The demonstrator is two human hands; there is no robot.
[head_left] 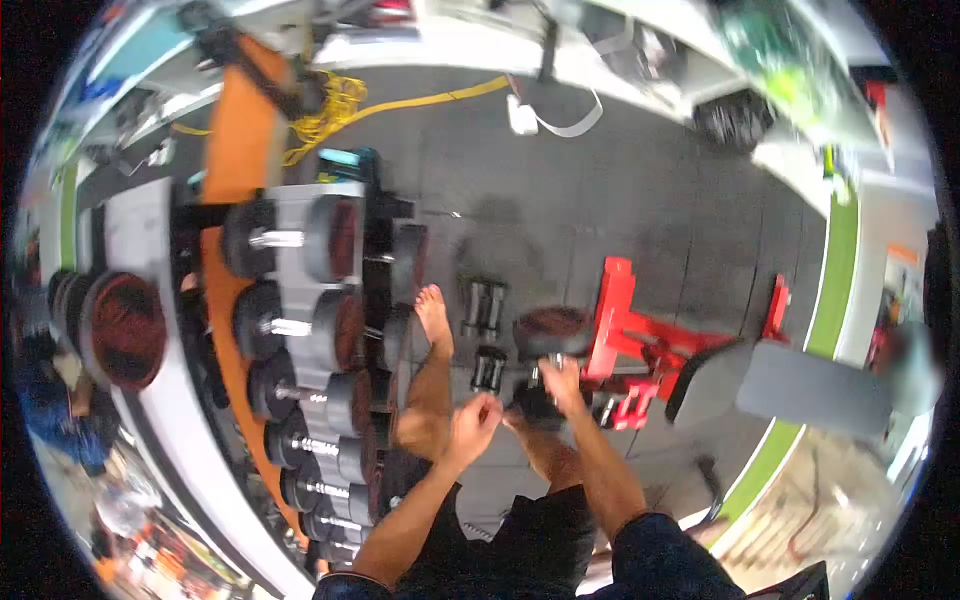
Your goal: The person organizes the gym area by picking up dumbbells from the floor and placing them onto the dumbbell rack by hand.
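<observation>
My right hand [560, 382] is closed around the handle of a large dumbbell [552, 322]. This dumbbell has thick round dark heads, and the far one shows a reddish-brown end face. My left hand [475, 425] hangs with curled fingers in front of my body, and nothing sticks out of it. Just beyond it, a small dumbbell [488, 369] lies on the dark floor. Farther forward are more small dumbbells [483, 307] with shiny handles, close together. Motion blurs the picture somewhat.
A rack of several dumbbells [290, 328] runs along my left, near my bare foot [432, 310]. At right stands a red-framed bench [640, 335] with a grey pad [815, 385]. Yellow strap [430, 100] lies on the floor ahead. A white shelf edge [450, 55] borders the far side.
</observation>
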